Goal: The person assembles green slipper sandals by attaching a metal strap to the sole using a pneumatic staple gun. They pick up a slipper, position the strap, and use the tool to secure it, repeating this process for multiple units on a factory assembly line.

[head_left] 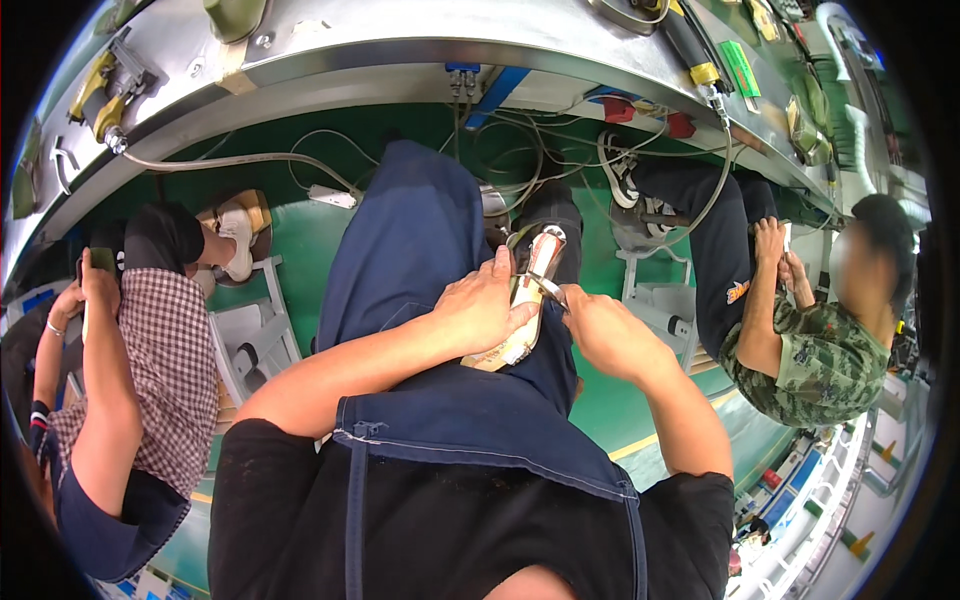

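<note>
A shoe on a last (520,335) lies sole up across my lap, its pale yellowish underside towards me and its narrow end pointing away. My left hand (478,305) is wrapped over its left side and holds it. My right hand (612,332) is closed around the handles of metal pincers (544,288), whose jaws reach in from the right and touch the middle of the shoe's edge. The jaw tips are too small to make out. Under the shoe are my navy apron (405,240) and dark trousers.
A metal workbench (345,48) curves across the far side, bearing a yellow pneumatic tool (98,105), another air tool (690,45) and a green box (740,68). Hoses and cables (530,150) hang beneath. Co-workers sit at my left (160,330) and right (815,345), both handling small things.
</note>
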The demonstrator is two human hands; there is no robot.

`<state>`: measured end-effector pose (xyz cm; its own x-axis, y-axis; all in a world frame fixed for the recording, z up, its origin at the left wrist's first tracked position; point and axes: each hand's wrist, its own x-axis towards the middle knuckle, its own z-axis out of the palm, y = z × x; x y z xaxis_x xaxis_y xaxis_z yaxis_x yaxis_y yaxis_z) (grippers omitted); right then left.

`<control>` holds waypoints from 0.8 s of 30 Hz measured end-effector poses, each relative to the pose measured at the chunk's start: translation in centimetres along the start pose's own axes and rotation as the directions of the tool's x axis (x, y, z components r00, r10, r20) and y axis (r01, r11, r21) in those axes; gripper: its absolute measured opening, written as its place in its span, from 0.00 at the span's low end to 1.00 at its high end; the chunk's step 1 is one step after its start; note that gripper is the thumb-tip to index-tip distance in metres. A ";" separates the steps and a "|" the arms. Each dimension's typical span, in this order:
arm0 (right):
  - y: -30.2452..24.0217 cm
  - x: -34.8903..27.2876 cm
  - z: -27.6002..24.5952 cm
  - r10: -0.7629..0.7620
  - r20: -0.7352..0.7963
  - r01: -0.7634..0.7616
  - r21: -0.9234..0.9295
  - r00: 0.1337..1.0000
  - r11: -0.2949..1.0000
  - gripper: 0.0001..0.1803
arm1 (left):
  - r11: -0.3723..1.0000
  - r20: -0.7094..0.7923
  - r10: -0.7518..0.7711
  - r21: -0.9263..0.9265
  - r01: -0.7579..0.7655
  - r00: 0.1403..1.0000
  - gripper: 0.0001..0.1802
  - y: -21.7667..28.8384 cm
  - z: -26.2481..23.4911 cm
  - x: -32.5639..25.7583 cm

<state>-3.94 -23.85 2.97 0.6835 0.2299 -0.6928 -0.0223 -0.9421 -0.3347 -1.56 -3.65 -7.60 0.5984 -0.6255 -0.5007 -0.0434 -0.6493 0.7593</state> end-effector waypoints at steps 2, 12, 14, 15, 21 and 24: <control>-0.4 0.5 -0.6 0.010 0.042 -0.007 -0.061 0.999 0.998 0.10 | 1.000 0.010 0.007 -0.003 -0.007 1.000 0.54 0.0 -0.1 0.0; -0.8 1.2 -1.2 0.035 0.101 -0.033 -0.018 0.994 0.999 0.08 | 0.674 -0.151 0.236 -0.686 -0.274 0.960 0.43 -6.8 3.0 5.6; 0.0 1.2 -1.1 0.027 0.109 -0.032 0.044 0.994 0.998 0.08 | 0.626 -0.343 0.236 -0.663 -0.412 0.909 0.37 -4.6 1.2 7.2; 0.0 1.4 -1.3 0.025 0.116 -0.030 0.048 0.993 0.998 0.08 | 0.535 -0.269 0.268 -0.757 -0.375 0.925 0.36 -3.5 0.9 8.4; 1.7 1.9 -0.6 -0.010 0.118 0.008 0.015 0.993 1.000 0.07 | 0.507 -0.289 0.346 -0.743 -0.437 0.893 0.34 -3.0 2.2 11.7; 2.1 2.0 -0.4 -0.015 0.131 0.018 -0.021 0.991 1.000 0.07 | 0.475 -0.230 0.327 -0.798 -0.370 0.917 0.33 -2.9 2.3 11.3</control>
<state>-2.39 -25.50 1.12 0.5819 0.2741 -0.7656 0.0051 -0.9427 -0.3336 3.45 -9.82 -16.39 0.7179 -0.6866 -0.1150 0.3970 0.2681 0.8778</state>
